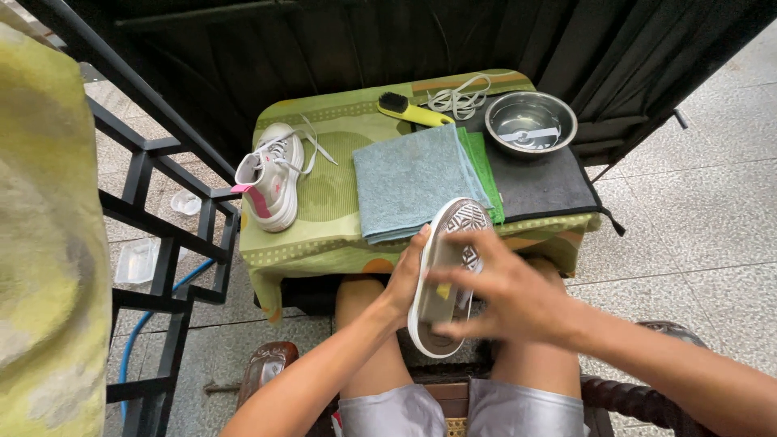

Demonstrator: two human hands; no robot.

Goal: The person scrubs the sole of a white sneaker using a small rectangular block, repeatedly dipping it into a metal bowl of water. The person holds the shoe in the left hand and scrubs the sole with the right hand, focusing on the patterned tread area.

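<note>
While the left hand (405,283) cradles a sneaker (447,271) from its left edge, fingers curled up around the side, the right hand (506,295) lies spread across the upturned sole, fingers closed on something small and yellowish; it is blurred, so what it is cannot be told. The shoe sits over the person's lap, just at the near edge of the small table (324,243), sole facing the camera. Its long axis runs from about 7 o'clock to 1 o'clock, toe toward 1 o'clock and overlapping the towels, heel down toward the knees.

As a judgement, the sole is being worked on and this shoe is mid-clean. The tread looks grey rather than bright, so work probably remains there.

Farther out, at 11 o'clock from the hands, the second sneaker (271,174), white with pink trim, lies on the green cloth, laces partly loose. Whether it is already cleaned cannot be told. At 12 o'clock a blue-grey towel (413,182) lies over a green cloth (483,166), with a dark mat (542,182) beside them. Beyond these, a yellow-handled brush (413,111) lies unused, a bundle of removed white laces (459,99) rests near it, and a steel bowl (530,123) stands at 1 o'clock.
</note>
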